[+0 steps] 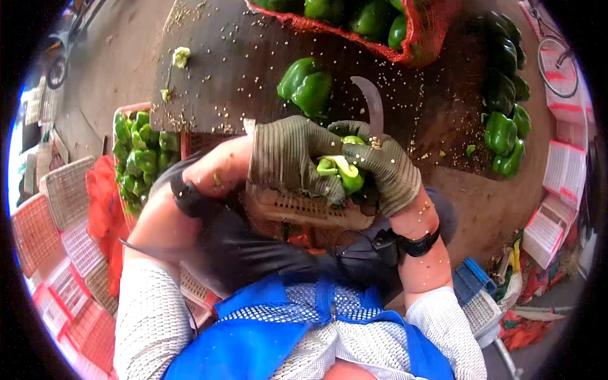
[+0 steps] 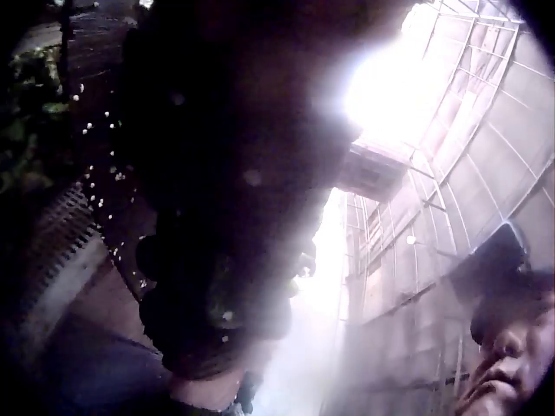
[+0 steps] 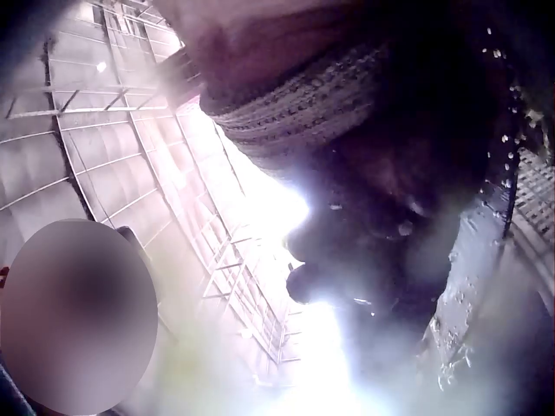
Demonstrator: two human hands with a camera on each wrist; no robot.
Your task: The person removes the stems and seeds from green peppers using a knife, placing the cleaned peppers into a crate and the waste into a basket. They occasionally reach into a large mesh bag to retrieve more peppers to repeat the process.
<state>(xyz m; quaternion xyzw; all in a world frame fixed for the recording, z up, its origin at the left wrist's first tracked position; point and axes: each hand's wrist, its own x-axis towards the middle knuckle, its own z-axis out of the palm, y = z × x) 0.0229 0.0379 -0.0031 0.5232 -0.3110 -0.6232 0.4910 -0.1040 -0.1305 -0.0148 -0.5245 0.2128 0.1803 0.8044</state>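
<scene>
Blue apron [image 1: 253, 335] closest. Beyond, glossy green pepper [image 1: 345, 172], split open, pale inside showing, over crate [image 1: 304, 210]; clasped in curled gloved left hand [image 1: 288, 158], touching right hand [image 1: 387, 170], fisted round curved knife [image 1: 375, 104], blade up.

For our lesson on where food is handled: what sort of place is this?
Probably a produce packing shed or market: a red mesh sack of green peppers, piled plastic crates, a seed-strewn wooden table.
</scene>
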